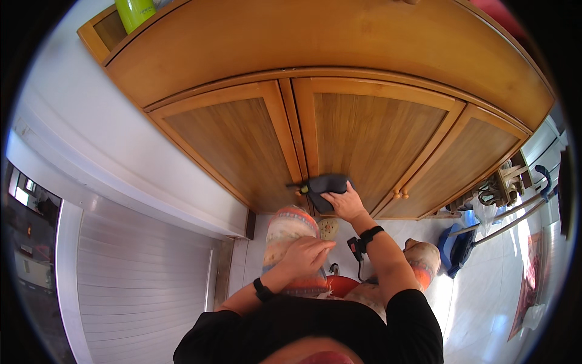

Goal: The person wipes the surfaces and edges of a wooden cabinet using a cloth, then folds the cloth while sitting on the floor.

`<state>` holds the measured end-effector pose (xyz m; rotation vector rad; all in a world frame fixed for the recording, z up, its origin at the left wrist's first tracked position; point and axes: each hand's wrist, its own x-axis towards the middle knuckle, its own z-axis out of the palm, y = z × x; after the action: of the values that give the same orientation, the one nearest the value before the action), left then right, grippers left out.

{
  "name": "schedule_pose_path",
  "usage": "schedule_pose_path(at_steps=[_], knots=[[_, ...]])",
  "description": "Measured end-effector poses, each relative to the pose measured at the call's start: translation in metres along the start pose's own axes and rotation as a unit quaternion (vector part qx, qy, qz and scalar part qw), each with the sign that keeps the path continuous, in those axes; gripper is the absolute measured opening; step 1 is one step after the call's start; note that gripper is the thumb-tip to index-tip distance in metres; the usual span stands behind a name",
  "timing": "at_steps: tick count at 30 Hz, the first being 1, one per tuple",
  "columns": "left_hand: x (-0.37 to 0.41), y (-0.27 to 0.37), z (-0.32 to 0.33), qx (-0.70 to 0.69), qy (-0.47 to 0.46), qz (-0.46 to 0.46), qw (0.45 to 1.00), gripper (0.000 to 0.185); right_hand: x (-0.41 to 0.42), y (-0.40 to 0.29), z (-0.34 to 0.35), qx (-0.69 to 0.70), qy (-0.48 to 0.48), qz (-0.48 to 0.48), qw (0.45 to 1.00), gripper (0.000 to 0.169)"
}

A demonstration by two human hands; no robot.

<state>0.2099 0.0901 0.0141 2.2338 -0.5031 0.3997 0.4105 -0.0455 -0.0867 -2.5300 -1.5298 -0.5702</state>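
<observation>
My right hand [345, 202] holds a dark grey, cloth-like item [329, 186] against the lower part of the wooden cabinet's middle door [377, 132]. At the item's left edge shows a small yellow-green part with a dark tip; what it is cannot be told. Over my patterned trouser leg [291, 223] lies my left hand [311, 255], its fingers close together and bent, with nothing visible in it. A small round wooden knob [298, 193] is just left of the grey item. Two more knobs [400, 194] sit on the doors further right.
A red plastic container [343, 285] stands between my legs. On the right are a blue dustpan [450, 250] with long handles and a wooden rack [500, 184] of shoes. A green container [135, 13] stands atop the cabinet. A white wall [113, 127] runs along the left.
</observation>
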Motion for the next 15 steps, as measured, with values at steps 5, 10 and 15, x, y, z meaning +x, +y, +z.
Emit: schedule_pose_path(at_steps=[5,10,15], knots=[[-0.005,-0.002,0.0,0.02,0.0,0.001,1.0,0.017,-0.036,0.01,-0.004,-0.114,-0.042,-0.031,0.992,0.046],[-0.006,-0.002,0.0,0.025,0.001,0.012,1.0,0.016,0.016,-0.005,-0.099,-0.035,0.05,0.048,0.997,0.044],[-0.004,-0.002,0.002,0.029,-0.011,0.021,0.999,0.014,0.086,0.007,-0.182,-0.085,0.258,0.063,0.96,0.045]])
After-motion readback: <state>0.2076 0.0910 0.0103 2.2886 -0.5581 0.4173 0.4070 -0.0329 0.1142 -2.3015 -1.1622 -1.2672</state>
